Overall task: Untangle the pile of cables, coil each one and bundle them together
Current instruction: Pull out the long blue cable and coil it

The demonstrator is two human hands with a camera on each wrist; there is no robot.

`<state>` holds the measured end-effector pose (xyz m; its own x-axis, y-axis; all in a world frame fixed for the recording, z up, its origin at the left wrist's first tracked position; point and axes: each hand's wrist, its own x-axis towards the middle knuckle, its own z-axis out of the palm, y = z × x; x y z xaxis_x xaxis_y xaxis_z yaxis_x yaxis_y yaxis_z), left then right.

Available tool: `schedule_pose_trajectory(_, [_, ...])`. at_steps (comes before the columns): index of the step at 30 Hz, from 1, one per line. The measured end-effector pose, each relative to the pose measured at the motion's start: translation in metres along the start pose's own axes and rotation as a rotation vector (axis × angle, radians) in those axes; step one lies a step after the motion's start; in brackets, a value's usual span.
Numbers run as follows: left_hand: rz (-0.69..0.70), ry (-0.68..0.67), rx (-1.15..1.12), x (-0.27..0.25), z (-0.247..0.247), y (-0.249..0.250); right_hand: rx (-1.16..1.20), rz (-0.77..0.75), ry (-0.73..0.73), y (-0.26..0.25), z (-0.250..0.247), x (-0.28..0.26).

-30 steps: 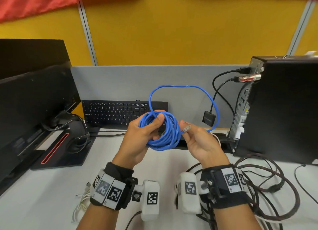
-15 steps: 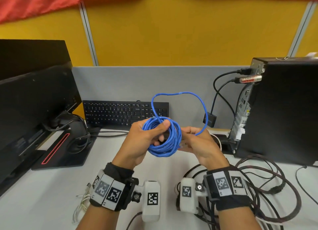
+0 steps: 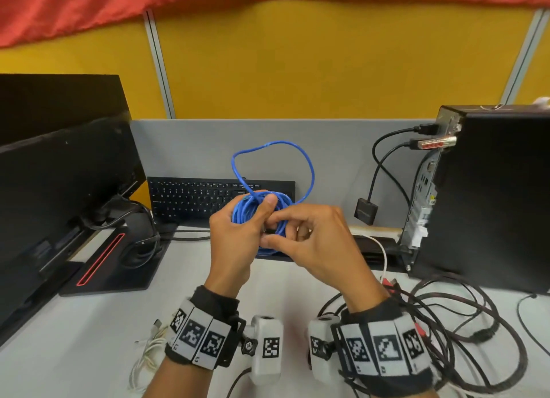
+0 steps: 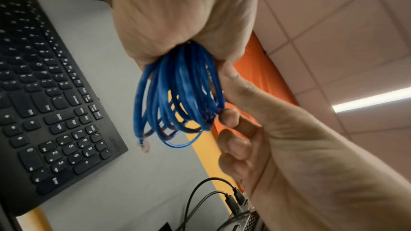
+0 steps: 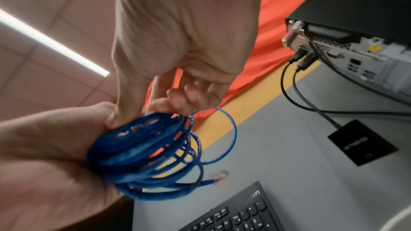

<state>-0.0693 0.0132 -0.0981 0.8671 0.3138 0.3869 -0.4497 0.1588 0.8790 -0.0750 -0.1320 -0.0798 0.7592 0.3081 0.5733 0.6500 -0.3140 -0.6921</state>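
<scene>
A blue network cable (image 3: 253,210) is wound into a coil, held above the desk in front of the keyboard. My left hand (image 3: 238,234) grips the coil (image 4: 177,90), thumb laid over its strands. My right hand (image 3: 312,240) pinches the coil's right side (image 5: 142,147) with curled fingers. One loose loop (image 3: 309,171) stands up above the coil. A clear plug end (image 4: 144,147) dangles below the coil; the same plug (image 5: 220,176) shows in the right wrist view. A tangle of dark cables (image 3: 464,332) lies on the desk at the right. A white cable (image 3: 145,359) lies at the lower left.
A black keyboard (image 3: 193,198) sits at the back against the grey partition. A monitor (image 3: 59,189) on its stand (image 3: 110,263) fills the left. A black computer tower (image 3: 491,195) with plugged cables stands at the right, and a small black box (image 3: 366,211) hangs beside it.
The loose loop above the coil has shrunk. My right hand has moved left from holding the plug end clear of the coil to pinching the coil itself.
</scene>
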Motion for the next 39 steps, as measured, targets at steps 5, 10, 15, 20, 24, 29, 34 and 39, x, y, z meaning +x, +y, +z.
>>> schedule_pose_trajectory(5, [-0.052, -0.050, -0.033, -0.001, -0.001, 0.003, -0.155, -0.058, 0.054, -0.004, 0.000, -0.001])
schedule_pose_trajectory(10, [-0.045, -0.077, -0.028, -0.002, 0.003, 0.000, -0.177, -0.027, 0.144, -0.003, 0.005, 0.000])
schedule_pose_trajectory(15, [-0.027, -0.055, 0.009, -0.003, 0.008, -0.004, -0.313, -0.019, 0.213, -0.003, 0.015, 0.001])
schedule_pose_trajectory(20, [0.079, 0.060, 0.056, -0.001, 0.008, -0.008, -0.230, -0.015, 0.134, 0.001, 0.010, 0.002])
schedule_pose_trajectory(24, [0.062, 0.175, -0.050, 0.008, -0.004, 0.000, 0.141, 0.060, 0.229, 0.009, -0.010, 0.001])
schedule_pose_trajectory(29, [0.012, 0.231, -0.168, 0.017, -0.020, 0.004, 0.985, 0.161, 0.293, 0.018, -0.024, 0.003])
schedule_pose_trajectory(34, [0.000, 0.123, -0.146, 0.009, -0.005, -0.003, 1.482, 0.093, 0.218, 0.011, -0.023, 0.005])
schedule_pose_trajectory(39, [-0.054, 0.142, -0.177, 0.014, -0.016, -0.002, 1.290, 0.215, 0.298, 0.017, -0.037, 0.003])
